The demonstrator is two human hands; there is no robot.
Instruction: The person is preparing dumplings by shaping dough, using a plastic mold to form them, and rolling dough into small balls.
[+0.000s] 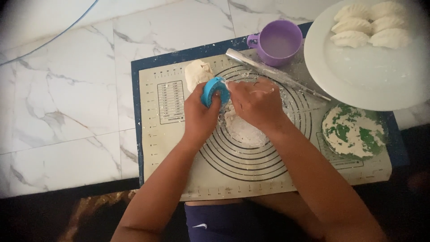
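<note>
white marble floor tiles (67, 103) fill the left and upper part of the frame, and a beige baking mat (233, 179) with printed rings and a dark blue border lies across the middle. near the centre of the mat, the left hand (200, 117) is curled tight around a small blue round mould (214, 91), gripping it from below with fingers closed on its rim. the right hand (256, 104) is just beside it, fingers bent down and touching the mould's right edge and the rolled dough sheet (244, 130) that lies under both hands; how firmly it pinches cannot be told. a lump of dough (197, 72) sits just above the mould. a metal rolling pin (273, 72) lies slanted in the upper middle, beside a purple cup (277, 42). in the upper right a white plate (354, 76) holds folded dumplings (369, 24). below the plate rests a green floured disc (354, 131).
</note>
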